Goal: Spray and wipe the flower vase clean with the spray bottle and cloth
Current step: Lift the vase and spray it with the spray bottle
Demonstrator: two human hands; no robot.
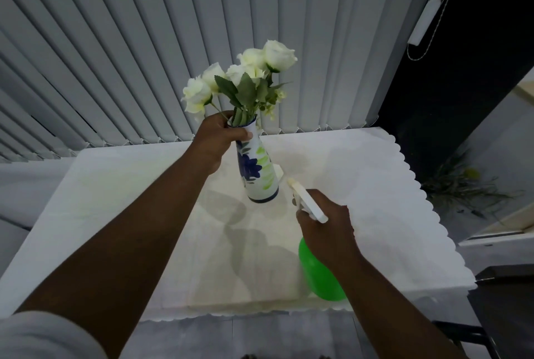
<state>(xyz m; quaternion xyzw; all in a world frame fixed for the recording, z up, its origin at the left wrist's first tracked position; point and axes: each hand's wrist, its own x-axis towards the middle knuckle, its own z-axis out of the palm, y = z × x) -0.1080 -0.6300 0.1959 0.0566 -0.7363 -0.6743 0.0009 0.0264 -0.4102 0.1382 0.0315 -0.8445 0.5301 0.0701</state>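
Observation:
A white flower vase [258, 173] with blue and green painted flowers is lifted and tilted above the table. It holds several white roses [242, 78]. My left hand [216, 139] grips the vase around its neck. My right hand [326, 225] holds a green spray bottle [318, 275] by its white trigger head [306, 199]. The nozzle points at the lower part of the vase, a short gap away. A small pale corner, perhaps the cloth [279, 171], shows behind the vase base.
A white tablecloth with a scalloped edge [404, 173] covers the table. Grey vertical blinds [144, 55] hang close behind it. A dark window strip and blind cord [427, 20] stand at the right, with a dark piece of furniture [505, 301] at the lower right.

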